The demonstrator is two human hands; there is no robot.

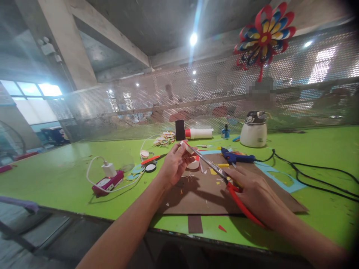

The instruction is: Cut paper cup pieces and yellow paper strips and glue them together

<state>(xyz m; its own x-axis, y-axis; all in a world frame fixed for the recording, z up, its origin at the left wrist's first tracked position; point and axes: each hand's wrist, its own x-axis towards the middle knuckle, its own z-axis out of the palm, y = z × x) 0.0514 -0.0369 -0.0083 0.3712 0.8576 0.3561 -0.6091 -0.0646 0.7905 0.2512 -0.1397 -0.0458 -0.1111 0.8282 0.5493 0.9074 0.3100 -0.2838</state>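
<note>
Near centre, left hand (175,164) pinches white strip (189,148), right hand (251,186) grips red-handled metal scissors (222,174); slipping could nick fingertips (183,147).

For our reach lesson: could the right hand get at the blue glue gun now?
Probably, once freed: the right hand grips red-handled scissors, but the glue gun lies just beyond it, with nothing apparent between.

A purple socket (112,182) with a white charger (109,170) sits on the green bench (64,160). A white jug (253,134) and a small blue bottle (225,133) stand before the mesh (157,104). A multicoloured flower (265,39) rises at right; windows (29,89) glow far left.
</note>
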